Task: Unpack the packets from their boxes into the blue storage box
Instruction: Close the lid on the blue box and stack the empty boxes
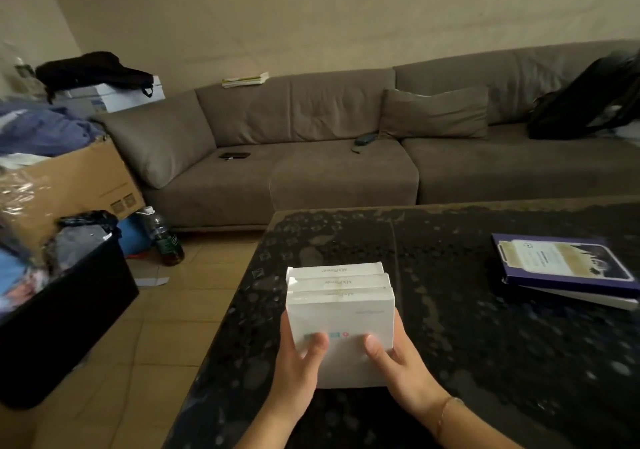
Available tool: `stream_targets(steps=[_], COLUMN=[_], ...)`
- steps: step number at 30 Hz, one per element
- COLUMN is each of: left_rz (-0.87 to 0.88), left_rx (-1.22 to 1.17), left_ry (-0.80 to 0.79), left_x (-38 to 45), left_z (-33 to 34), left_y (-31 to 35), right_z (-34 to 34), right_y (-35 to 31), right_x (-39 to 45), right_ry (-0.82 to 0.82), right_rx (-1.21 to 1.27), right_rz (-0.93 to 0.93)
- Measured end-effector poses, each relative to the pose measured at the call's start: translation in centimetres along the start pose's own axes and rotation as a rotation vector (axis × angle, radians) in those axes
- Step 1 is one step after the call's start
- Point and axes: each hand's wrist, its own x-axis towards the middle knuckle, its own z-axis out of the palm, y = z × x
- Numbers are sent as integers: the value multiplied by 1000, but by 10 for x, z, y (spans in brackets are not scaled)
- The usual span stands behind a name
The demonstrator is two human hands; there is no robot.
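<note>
Three white boxes (341, 306) are pressed together as one stack, held just over the near left part of the dark speckled table (485, 327). My left hand (298, 369) grips the stack's left side, thumb on the top face. My right hand (398, 362) grips the right side, thumb also on top. The boxes look shut; no packets show. I cannot make out a blue storage box for certain; a blue object (133, 237) sits on the floor by the sofa.
A purple-covered book (568, 268) lies on another at the table's right. A grey sofa (346, 158) runs behind the table. On the floor to the left stand a black bin (69, 324) full of clothes, a cardboard box (69, 185) and a bottle (166, 241).
</note>
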Motion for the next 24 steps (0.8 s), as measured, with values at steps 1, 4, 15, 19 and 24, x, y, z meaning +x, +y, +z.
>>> stream_targets(steps=[1, 4, 15, 19, 24], left_rz=[12, -7, -398, -463, -396], left_rx=[35, 127, 983, 1063, 1193], left_ry=[-3, 0, -39, -74, -12], left_x=[0, 4, 41, 46, 57], left_z=[-1, -3, -2, 3, -1], left_y=[-1, 5, 44, 37, 51], right_z=[-2, -6, -9, -6, -55], right_y=[0, -11, -30, -19, -24], right_x=[-1, 3, 38, 39, 32], right_ry=[-7, 30, 148, 132, 340], right_rx=[-31, -100, -659, -874, -766], right_rz=[16, 73, 718, 715, 570])
